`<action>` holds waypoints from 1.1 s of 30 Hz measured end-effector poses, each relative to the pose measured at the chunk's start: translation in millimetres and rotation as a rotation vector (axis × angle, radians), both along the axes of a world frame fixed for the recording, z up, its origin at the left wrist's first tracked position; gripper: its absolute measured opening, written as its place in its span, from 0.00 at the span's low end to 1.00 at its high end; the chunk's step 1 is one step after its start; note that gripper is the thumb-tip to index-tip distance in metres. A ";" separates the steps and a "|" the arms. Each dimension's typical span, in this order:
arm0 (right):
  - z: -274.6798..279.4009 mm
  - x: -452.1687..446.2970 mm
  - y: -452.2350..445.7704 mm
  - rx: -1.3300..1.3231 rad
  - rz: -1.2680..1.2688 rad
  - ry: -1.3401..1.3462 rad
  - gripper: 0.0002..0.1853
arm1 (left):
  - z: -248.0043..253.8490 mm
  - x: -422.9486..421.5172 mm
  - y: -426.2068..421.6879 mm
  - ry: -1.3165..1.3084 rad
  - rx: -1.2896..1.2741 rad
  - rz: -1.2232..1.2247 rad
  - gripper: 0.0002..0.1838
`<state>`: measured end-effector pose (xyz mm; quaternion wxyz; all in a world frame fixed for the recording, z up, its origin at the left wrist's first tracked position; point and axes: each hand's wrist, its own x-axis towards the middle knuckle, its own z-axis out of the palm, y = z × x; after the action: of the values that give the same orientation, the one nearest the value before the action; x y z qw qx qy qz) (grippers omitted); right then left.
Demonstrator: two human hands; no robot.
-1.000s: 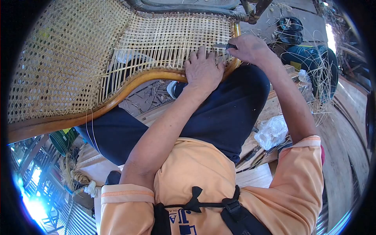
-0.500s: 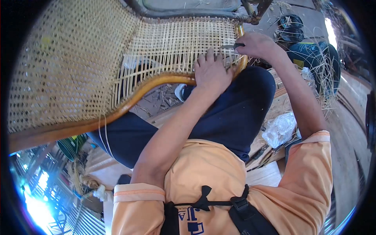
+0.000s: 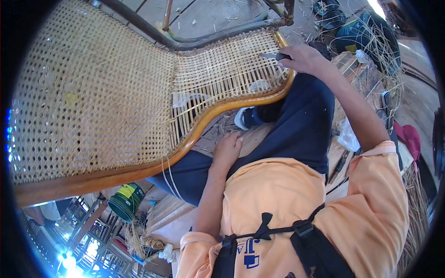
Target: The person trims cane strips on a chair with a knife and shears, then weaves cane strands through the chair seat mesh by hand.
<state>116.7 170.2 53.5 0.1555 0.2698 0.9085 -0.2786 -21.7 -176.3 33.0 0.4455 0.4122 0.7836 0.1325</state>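
Observation:
A knife (image 3: 283,56) with a dark handle is gripped in my right hand (image 3: 303,59). Its short blade points left over the woven cane seat (image 3: 222,62), close to the seat's right end. My left hand (image 3: 226,150) is below the curved, glossy wooden rail (image 3: 211,113), by my thigh. Its fingers are curled in, and whatever they may hold is hidden. Near the rail, the weave is loose, with long open gaps between strands. The backrest (image 3: 92,92) on the left is closely woven. Two pale strands (image 3: 169,178) hang off the rail over my leg.
A green bucket (image 3: 126,202) stands at lower left beside bundled fibre. At upper right, loose cane strands (image 3: 387,69) spill over dark containers. A clear plastic bag (image 3: 348,136) and a red cloth item (image 3: 408,139) lie to the right. Dark chair-frame bars (image 3: 227,33) run behind the seat.
My left hand has come off the seat weave and dropped toward my lap. The chair appears shifted and turned in view. My right hand still holds the knife near the seat's right end.

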 end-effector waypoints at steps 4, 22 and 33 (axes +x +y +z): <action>-2.5 14.7 -24.0 0.034 -0.079 -0.008 0.20 | -5.7 -6.4 8.9 -0.063 -0.033 0.056 0.16; 46.0 25.1 -226.1 -0.329 -0.286 0.190 0.22 | 14.3 12.5 28.9 -0.907 0.149 0.377 0.29; 11.2 37.5 -194.5 -0.504 -0.171 0.470 0.21 | 0.3 17.0 32.6 -1.005 0.144 0.730 0.30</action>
<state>154.2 -24.3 64.6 -0.0202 0.2265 0.7963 -0.5606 -4.7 -143.7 33.3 0.6567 0.0340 0.5579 0.5062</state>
